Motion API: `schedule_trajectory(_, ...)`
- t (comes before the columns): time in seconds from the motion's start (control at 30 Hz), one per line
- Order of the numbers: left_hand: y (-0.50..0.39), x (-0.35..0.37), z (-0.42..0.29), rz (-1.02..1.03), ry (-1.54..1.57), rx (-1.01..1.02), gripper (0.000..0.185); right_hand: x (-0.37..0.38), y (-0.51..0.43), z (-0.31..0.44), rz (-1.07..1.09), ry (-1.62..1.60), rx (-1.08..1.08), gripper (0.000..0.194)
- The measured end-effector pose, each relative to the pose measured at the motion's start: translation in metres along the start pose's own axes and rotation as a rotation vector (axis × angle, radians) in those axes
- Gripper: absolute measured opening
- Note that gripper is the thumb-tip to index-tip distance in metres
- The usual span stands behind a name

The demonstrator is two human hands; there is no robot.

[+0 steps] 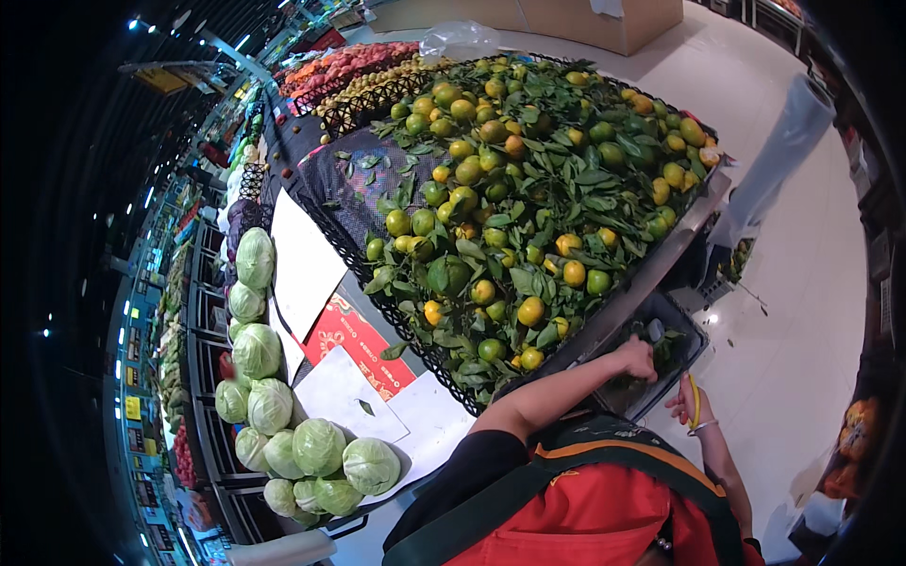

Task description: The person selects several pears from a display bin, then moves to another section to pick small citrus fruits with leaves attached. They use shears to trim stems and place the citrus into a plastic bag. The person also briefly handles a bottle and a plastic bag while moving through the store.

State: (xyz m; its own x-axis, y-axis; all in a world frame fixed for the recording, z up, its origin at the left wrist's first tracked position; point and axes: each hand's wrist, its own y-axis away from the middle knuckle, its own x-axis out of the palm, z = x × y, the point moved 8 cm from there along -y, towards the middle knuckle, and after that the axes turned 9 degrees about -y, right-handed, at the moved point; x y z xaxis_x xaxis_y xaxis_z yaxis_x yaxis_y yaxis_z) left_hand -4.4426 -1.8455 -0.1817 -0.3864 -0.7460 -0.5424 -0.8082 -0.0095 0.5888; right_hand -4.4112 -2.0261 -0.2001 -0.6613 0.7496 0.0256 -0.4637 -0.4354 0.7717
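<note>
My left hand (637,359) reaches over a dark plastic crate (697,339) below the display's edge; its fingers point down, and whether they hold anything is hard to see. Green leaves (665,347) lie in the crate beside it. At the crate's near right corner my right hand (688,405) is closed around the yellow handle of a tool, perhaps scissors (696,400); its blades cannot be made out. Green and orange mandarins (531,311) with leafy stems are heaped on the display above the crate.
Wrapped cabbages (320,447) line the left side, near white sheets (308,262) and a red printed carton (354,339). A plastic bag roll (786,156) stands at the right. A cardboard box (587,21) is at the back, and a metal rail (658,247) edges the display.
</note>
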Motion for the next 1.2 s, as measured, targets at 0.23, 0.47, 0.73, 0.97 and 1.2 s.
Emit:
schedule_trajectory(0.23, 0.051, -0.011, -0.04, 0.284, 0.479, 0.547, 0.045, 0.058, -0.039, 0.035, 0.115, -0.865, -0.19, 0.014)
schedule_trajectory(0.47, 0.15, -0.141, -0.007, -0.173, 0.177, 0.593, 0.058, 0.073, -0.066, 0.055, -0.014, -0.614, -0.177, 0.021)
schedule_trajectory(0.73, 0.302, -0.422, 0.236, -0.625, -0.314, -0.647, 0.053, 0.045, -0.086, 0.038, -0.219, -0.178, -0.175, 0.062)
schedule_trajectory(0.97, 0.242, -0.466, 0.311, -0.879, -0.611, -0.971, 0.087, 0.061, -0.08, 0.053, -0.21, -0.104, -0.15, 0.049)
schedule_trajectory(1.2, 0.222, -0.518, 0.33, -1.134, -0.345, -0.293, 0.037, 0.039, -0.096, 0.037, -0.246, -0.309, -0.193, 0.029)
